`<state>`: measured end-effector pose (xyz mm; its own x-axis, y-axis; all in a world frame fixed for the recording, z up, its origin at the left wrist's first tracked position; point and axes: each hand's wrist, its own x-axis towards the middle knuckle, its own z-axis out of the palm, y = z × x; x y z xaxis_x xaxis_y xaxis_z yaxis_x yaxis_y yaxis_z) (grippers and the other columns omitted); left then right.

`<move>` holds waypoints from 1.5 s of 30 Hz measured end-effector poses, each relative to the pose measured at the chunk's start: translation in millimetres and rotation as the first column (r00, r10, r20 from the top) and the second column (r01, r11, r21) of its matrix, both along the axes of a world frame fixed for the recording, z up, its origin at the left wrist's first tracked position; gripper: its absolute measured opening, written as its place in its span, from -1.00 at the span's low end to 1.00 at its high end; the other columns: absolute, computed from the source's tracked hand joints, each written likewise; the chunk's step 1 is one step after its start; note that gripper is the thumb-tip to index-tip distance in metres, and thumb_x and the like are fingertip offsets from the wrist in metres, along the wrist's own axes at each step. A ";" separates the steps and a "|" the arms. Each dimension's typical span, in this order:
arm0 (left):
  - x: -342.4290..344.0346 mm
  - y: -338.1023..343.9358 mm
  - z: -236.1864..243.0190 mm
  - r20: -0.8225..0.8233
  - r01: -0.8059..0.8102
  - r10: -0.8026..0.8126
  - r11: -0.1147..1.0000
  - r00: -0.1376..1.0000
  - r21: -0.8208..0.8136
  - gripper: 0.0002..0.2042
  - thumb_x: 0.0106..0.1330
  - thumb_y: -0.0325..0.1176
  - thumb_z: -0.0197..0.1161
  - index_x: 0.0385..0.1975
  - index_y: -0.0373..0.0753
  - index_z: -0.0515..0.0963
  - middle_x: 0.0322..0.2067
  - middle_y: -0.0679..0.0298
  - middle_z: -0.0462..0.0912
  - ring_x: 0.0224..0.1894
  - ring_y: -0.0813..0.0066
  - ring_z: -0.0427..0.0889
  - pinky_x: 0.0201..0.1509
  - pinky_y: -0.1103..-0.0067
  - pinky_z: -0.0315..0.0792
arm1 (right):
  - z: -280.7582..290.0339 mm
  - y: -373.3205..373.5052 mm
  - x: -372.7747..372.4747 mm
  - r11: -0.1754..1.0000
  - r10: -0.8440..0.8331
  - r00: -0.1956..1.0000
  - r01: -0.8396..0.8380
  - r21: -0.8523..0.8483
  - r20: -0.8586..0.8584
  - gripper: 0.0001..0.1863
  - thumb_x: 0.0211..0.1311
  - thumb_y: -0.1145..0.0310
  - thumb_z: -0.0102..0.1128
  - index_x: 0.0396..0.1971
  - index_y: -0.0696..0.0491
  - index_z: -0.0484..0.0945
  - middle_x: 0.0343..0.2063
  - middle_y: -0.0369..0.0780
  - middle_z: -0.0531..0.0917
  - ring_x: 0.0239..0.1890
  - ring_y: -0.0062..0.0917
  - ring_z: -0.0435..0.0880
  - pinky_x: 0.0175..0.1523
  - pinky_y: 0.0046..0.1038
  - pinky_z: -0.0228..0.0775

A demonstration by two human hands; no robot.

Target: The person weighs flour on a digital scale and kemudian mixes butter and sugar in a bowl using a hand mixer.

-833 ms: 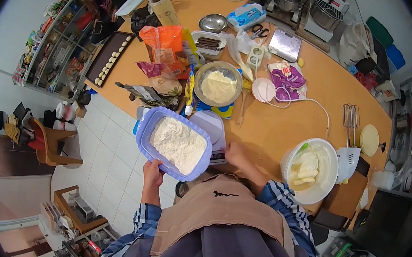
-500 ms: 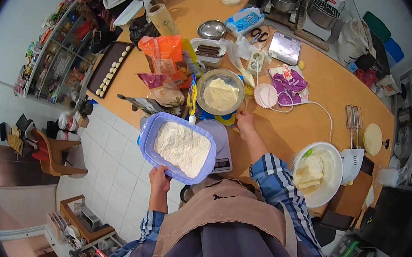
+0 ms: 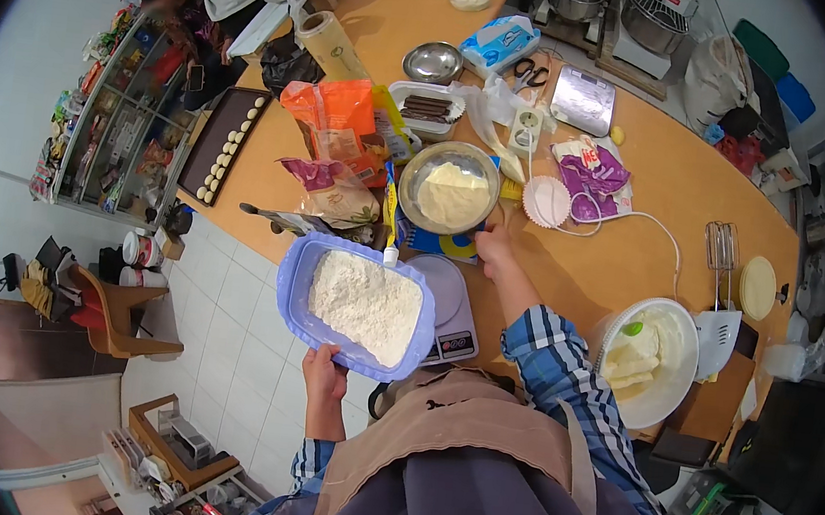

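- The table (image 3: 582,270) is spread with supplies on every side of the scale; by appearance, the work is partway through, with portions made up but kept in separate vessels.
- Far left of the scale, a tray (image 3: 213,126) is lined with a row of pale balls; their shaping is judged done.
- Just left of the scale, and partly overlapping it in view, the tub (image 3: 291,290) is held up, not set down. A broad heap of white powder (image 3: 362,305) is contained in it, so its filling is judged well advanced.
- Well right of the scale, the white bowl (image 3: 678,386) is partly filled with a pale mixture (image 3: 635,359); no white powder can be made out on it, so the two are judged uncombined.
- Just beyond the scale, a pale heap (image 3: 455,200) is held in the steel bowl (image 3: 411,185), also apart from the rest.
- The scale (image 3: 451,297) is topped by no vessel that can be seen.
- The tub's near rim is grasped by the left hand (image 3: 325,374).
- The right hand (image 3: 497,249) is placed beyond the scale, beside the steel bowl; whether anything is gripped cannot be told.
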<state>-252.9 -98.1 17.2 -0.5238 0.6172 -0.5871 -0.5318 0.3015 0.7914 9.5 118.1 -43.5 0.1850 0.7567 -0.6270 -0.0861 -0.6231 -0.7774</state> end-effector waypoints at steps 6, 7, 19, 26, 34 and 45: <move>4.9 6.2 7.0 -0.011 0.002 -0.002 1.000 1.000 -0.005 -0.68 0.12 -0.62 -0.02 -0.07 -0.45 0.34 -0.17 0.07 0.52 -0.16 0.19 0.58 -0.05 0.32 0.51 | -50.7 14.2 8.0 0.985 -0.052 0.992 0.070 0.155 -0.116 -0.46 0.05 0.64 0.10 0.13 0.17 0.40 -0.15 -0.14 0.59 -0.18 -0.45 0.54 -0.11 -0.45 0.37; 5.6 6.9 8.1 -0.005 -0.002 0.002 1.000 1.000 -0.004 -0.66 0.12 -0.62 -0.03 -0.05 -0.46 0.33 -0.14 0.06 0.52 -0.13 0.19 0.57 -0.03 0.32 0.50 | -52.6 13.9 10.8 0.986 -0.050 0.992 0.067 0.153 -0.115 -0.46 0.05 0.64 0.10 0.13 0.17 0.40 -0.15 -0.14 0.59 -0.18 -0.45 0.54 -0.11 -0.45 0.37; -5.1 13.5 11.5 -0.013 -0.002 0.002 1.000 1.000 0.014 -0.68 0.11 -0.60 -0.01 -0.08 -0.45 0.34 -0.13 0.08 0.49 -0.09 0.21 0.53 0.03 0.31 0.44 | -42.6 -12.9 31.5 0.954 -0.128 0.891 0.231 0.194 -0.435 -0.45 0.09 0.76 0.04 0.15 0.13 0.41 -0.13 -0.20 0.62 -0.15 -0.46 0.61 0.00 -0.43 0.46; -12.6 19.1 13.0 -0.020 -0.032 0.033 0.999 0.999 0.042 -0.70 0.10 -0.61 0.00 -0.12 -0.43 0.35 -0.17 0.08 0.48 -0.11 0.19 0.52 -0.01 0.31 0.45 | -26.1 -28.5 40.7 0.941 -0.074 0.849 0.233 0.245 -0.524 -0.43 0.09 0.74 0.06 0.18 0.13 0.38 -0.13 -0.23 0.60 -0.17 -0.57 0.56 -0.06 -0.53 0.40; -20.3 20.3 9.3 0.022 -0.095 0.094 0.993 0.995 0.067 -0.83 0.07 -0.61 0.05 -0.32 -0.32 0.39 -0.35 0.24 0.49 -0.33 0.35 0.56 -0.20 0.41 0.55 | -17.1 -75.5 39.4 0.962 -0.051 0.844 0.185 0.200 -0.535 -0.46 0.07 0.73 0.04 0.13 0.15 0.41 -0.15 -0.25 0.59 -0.22 -0.60 0.56 -0.11 -0.54 0.41; -46.3 20.0 11.4 0.079 -0.140 0.133 0.987 0.988 0.081 -0.76 0.08 -0.59 0.02 -0.21 -0.45 0.40 -0.22 0.12 0.54 -0.23 0.25 0.61 -0.16 0.40 0.58 | -38.6 -146.3 35.2 0.954 0.183 0.867 -0.042 0.298 -0.463 -0.58 0.14 0.70 0.05 0.04 0.14 0.47 -0.12 -0.22 0.63 -0.13 -0.52 0.62 0.01 -0.45 0.46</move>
<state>-299.2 -78.1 28.6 -0.5642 0.5930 -0.5745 -0.6207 0.1541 0.7687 44.8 -28.2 -82.0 -0.1827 0.9053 -0.3834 -0.4341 -0.4242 -0.7948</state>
